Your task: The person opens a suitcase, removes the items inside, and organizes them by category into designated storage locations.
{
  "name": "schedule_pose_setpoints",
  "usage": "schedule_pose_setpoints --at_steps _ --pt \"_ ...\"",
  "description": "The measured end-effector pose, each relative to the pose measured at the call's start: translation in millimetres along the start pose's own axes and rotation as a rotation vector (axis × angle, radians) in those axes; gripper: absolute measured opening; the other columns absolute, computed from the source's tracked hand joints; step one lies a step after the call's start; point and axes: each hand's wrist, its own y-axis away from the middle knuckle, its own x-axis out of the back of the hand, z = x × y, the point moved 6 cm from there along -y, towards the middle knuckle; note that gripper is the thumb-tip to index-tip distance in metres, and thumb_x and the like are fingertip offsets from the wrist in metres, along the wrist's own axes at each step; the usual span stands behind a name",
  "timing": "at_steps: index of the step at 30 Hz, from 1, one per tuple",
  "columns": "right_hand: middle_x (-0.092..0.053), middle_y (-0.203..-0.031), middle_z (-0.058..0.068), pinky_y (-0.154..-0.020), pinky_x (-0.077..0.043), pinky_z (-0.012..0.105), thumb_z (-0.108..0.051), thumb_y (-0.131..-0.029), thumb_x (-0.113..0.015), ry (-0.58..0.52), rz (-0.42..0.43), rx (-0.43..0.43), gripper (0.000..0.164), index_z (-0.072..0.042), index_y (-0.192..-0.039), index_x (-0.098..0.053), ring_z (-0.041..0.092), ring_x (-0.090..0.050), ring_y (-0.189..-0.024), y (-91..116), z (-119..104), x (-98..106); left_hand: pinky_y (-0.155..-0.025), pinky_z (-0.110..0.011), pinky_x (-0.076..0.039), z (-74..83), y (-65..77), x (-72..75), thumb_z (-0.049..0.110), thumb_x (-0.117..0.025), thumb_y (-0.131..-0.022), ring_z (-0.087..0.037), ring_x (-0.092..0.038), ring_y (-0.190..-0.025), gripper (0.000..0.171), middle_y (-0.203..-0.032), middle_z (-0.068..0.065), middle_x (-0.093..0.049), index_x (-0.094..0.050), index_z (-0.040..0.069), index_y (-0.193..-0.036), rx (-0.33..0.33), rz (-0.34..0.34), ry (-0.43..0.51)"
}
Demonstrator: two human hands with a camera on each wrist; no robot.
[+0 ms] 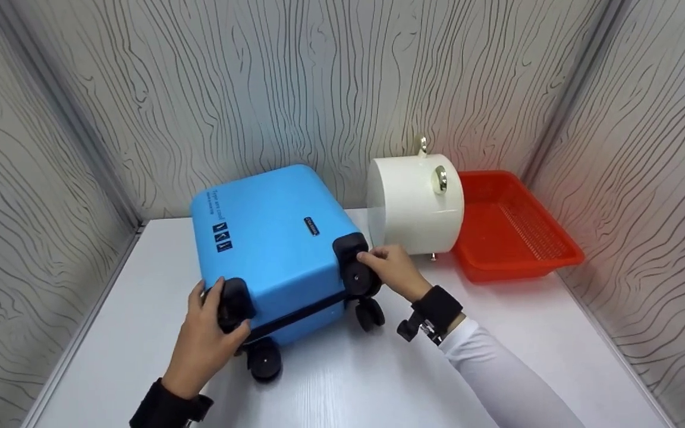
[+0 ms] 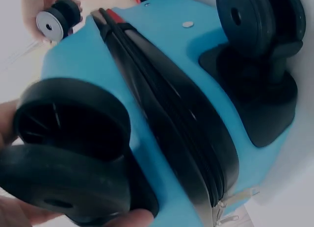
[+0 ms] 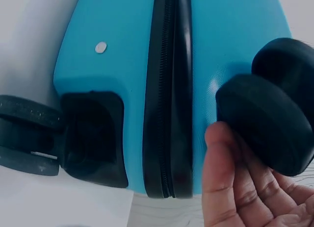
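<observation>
A light-blue suitcase (image 1: 271, 238) lies flat on the white table, its wheeled end facing me. My left hand (image 1: 203, 336) holds the upper left corner wheel (image 2: 64, 183), with fingers on one side and the thumb on the other. At the upper right corner, my right hand (image 1: 399, 273) grips the other upper wheel (image 3: 265, 124), its fingertips against the wheel's side. Two lower black wheels, left (image 1: 264, 361) and right (image 1: 370, 314), sit near the tabletop. A black zipper band (image 3: 167, 89) runs between the upper and lower wheels.
Right of the suitcase, a cream cylindrical container (image 1: 417, 208) with shiny gold-toned handles lies on its side. Beside it stands a red plastic basket (image 1: 503, 273) with a perforated wall. Wood-grain patterned panels (image 1: 319, 77) enclose the white table (image 1: 330, 392) at the back and sides.
</observation>
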Motion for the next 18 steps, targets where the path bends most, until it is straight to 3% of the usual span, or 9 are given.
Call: schedule_pose_setpoints --at_steps 4,8,12,18 --pt "-0.065 -0.072 -0.007 -0.057 -0.052 0.022 -0.025 -0.104 -0.066 -0.043 -0.072 -0.012 0.033 0.003 -0.09 -0.077 0.006 -0.061 -0.064 10 -1 -8 -0.102 -0.063 -0.058 -9.2 -2.6 8.2 0.018 -0.08 -0.093 -0.057 -0.057 -0.137 0.09 -0.17 -0.04 -0.019 -0.034 -0.002 -0.168 0.008 -0.027 0.019" --pt "-0.067 -0.071 -0.006 -0.057 -0.055 0.024 -0.025 -0.104 -0.067 -0.072 -0.105 -0.005 0.034 0.003 -0.09 -0.077 0.006 -0.065 -0.061 23 -6 -21 -0.109 -0.062 -0.055 -24.9 -9.2 19.8 0.012 -0.079 -0.092 -0.058 -0.049 -0.146 0.089 -0.172 -0.038 -0.017 -0.033 -0.001 -0.168 -0.009 -0.073 0.081" --pt "-0.066 -0.069 -0.006 -0.058 -0.058 0.024 -0.022 -0.104 -0.068 -0.162 -0.099 -0.019 0.031 0.002 -0.085 -0.075 0.006 -0.065 -0.06 41 -10 -37 -0.109 -0.059 -0.055 -42.3 -16.3 30.0 0.006 -0.08 -0.092 -0.059 -0.047 -0.147 0.089 -0.173 -0.035 -0.018 -0.035 -0.001 -0.167 -0.073 -0.096 0.163" --pt "-0.074 -0.077 -0.003 -0.064 -0.062 0.026 -0.021 -0.105 -0.068 -0.29 -0.071 -0.045 0.031 0.003 -0.086 -0.075 0.008 -0.069 -0.065 69 -13 -57 -0.101 -0.054 -0.061 -59.0 -21.7 40.9 0.0 -0.085 -0.088 -0.058 -0.05 -0.145 0.087 -0.171 -0.033 -0.027 -0.043 0.0 -0.164 -0.188 -0.074 0.214"
